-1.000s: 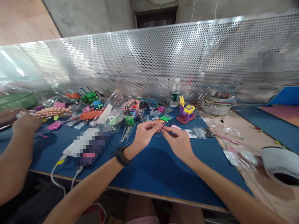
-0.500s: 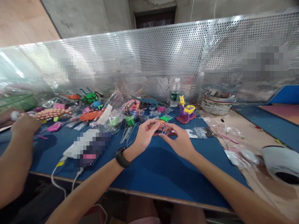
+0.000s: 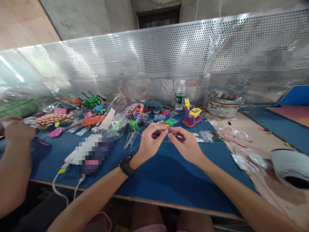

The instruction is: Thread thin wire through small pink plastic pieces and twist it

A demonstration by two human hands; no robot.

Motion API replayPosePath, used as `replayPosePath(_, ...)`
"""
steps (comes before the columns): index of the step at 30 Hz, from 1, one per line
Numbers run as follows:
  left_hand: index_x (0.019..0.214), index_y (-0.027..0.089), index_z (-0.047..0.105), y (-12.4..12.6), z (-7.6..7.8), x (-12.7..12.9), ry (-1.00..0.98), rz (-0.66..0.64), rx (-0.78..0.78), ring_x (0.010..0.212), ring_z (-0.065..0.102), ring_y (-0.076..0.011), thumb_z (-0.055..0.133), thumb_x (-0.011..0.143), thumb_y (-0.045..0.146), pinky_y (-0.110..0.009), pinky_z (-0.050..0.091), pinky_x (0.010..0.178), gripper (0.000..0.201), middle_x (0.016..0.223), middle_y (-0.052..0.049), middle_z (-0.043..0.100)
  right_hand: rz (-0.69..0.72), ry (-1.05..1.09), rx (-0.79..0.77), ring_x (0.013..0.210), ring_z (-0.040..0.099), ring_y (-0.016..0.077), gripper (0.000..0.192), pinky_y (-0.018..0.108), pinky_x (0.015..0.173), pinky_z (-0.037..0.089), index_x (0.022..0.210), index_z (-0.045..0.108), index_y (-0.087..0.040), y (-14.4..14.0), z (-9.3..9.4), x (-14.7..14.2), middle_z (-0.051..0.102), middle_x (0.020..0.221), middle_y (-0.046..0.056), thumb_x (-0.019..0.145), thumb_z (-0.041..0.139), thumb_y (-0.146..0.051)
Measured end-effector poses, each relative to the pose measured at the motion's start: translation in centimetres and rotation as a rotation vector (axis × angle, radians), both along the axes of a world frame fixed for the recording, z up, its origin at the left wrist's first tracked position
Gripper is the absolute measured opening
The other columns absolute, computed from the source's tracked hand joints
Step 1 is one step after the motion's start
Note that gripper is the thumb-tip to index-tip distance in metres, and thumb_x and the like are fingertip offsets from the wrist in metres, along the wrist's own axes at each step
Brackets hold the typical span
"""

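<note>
**Two hands pinching a thin wire above the blue mat**

Near the middle of the frame, the left hand [image 3: 149, 141], wearing a black wristband [image 3: 126, 164], is curling its fingers and pressing thumb and forefinger together on a thin, pale length of wire [image 3: 154, 124]. The right hand [image 3: 187, 145] is meeting it fingertip to fingertip, its thumb and forefinger also pinching at the same spot; whatever tiny piece is sitting between the tips is too small to make out. The wire is running up and to the left from the pinch, arching over the left hand's knuckles, and both hands are hovering just above the blue felt-covered table [image 3: 154, 180].

Just beyond the fingertips, small clear plastic bags of coloured beads [image 3: 170, 122] are lying on the mat, and a bundle of thin metal wires [image 3: 130, 140] is lying to the left of the left hand. Further back, right of centre, a purple and yellow beaded figure [image 3: 191, 116] is standing, with a clear plastic water bottle with a dark label [image 3: 180, 95] behind it against the perforated metal screen [image 3: 154, 58]. A round woven paper basket [image 3: 224, 104] is sitting at the right, near the screen. In the left part of the frame, an orange beaded figure [image 3: 93, 120] and a green and black beaded beetle [image 3: 91, 101] are lying among more bags. At the far left edge, another person's hand [image 3: 16, 132] is working over the same table, well apart from the pinching hands.
</note>
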State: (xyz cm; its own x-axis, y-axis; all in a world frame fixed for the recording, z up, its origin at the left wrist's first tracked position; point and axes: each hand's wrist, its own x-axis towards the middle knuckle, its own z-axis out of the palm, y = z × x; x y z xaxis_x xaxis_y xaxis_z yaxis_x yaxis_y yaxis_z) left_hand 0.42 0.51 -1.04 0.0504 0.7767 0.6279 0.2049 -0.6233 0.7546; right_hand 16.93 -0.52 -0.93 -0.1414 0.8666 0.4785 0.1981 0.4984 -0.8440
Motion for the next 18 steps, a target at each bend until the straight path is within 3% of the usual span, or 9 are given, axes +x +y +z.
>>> replayPosePath(4, 0.097, 0.022, 0.075, 0.02, 0.22, -0.17, 0.154, 0.103, 0.217, 0.098, 0.066, -0.0181, 0.07, 0.088, 0.026, -0.027, 0.055, 0.072, 0.011, 0.108, -0.007, 0.07, -0.058, -0.081, 0.056, 0.069, 0.065, 0.0172, 0.021, 0.03, 0.062, 0.055, 0.099, 0.069, -0.02, -0.52, 0.6, -0.16, 0.07, 0.079, 0.004, 0.088, 0.06, -0.036)
replayPosePath(8, 0.091, 0.022, 0.074, 0.19, 0.22, -0.19, 0.176, 0.102, 0.266, 0.1, 0.066, -0.0199, 0.07, 0.088, 0.024, -0.037, 0.053, 0.09, 0.006, 0.099, -0.006, 0.074, -0.092, -0.154, 0.095, 0.073, 0.067, 0.0186, 0.019, 0.031, 0.064, 0.053, 0.099, 0.069, -0.02, -0.71, 0.8, -0.21, 0.074, 0.087, 0.006, 0.091, 0.056, -0.031)
replayPosePath(12, 0.091, 0.022, 0.073, 0.1, 0.0, -0.08, 0.165, 0.069, 0.18, 0.093, 0.068, -0.0188, 0.068, 0.089, 0.024, -0.035, 0.053, 0.087, 0.006, 0.093, -0.004, 0.075, -0.092, -0.197, 0.066, 0.074, 0.067, 0.0192, 0.02, 0.031, 0.064, 0.05, 0.099, 0.067, -0.019, -0.6, 0.66, -0.26, 0.074, 0.091, 0.007, 0.093, 0.051, -0.029)
replayPosePath(18, 0.089, 0.021, 0.075, -0.05, 0.03, 0.03, 0.147, 0.037, -0.02, 0.086, 0.069, -0.0176, 0.069, 0.088, 0.029, -0.029, 0.052, 0.075, 0.01, 0.092, -0.003, 0.076, -0.088, -0.306, 0.063, 0.067, 0.058, 0.0176, 0.023, 0.03, 0.061, 0.043, 0.091, 0.062, -0.019, -0.28, 0.56, -0.04, 0.065, 0.077, 0.005, 0.096, 0.042, -0.028)
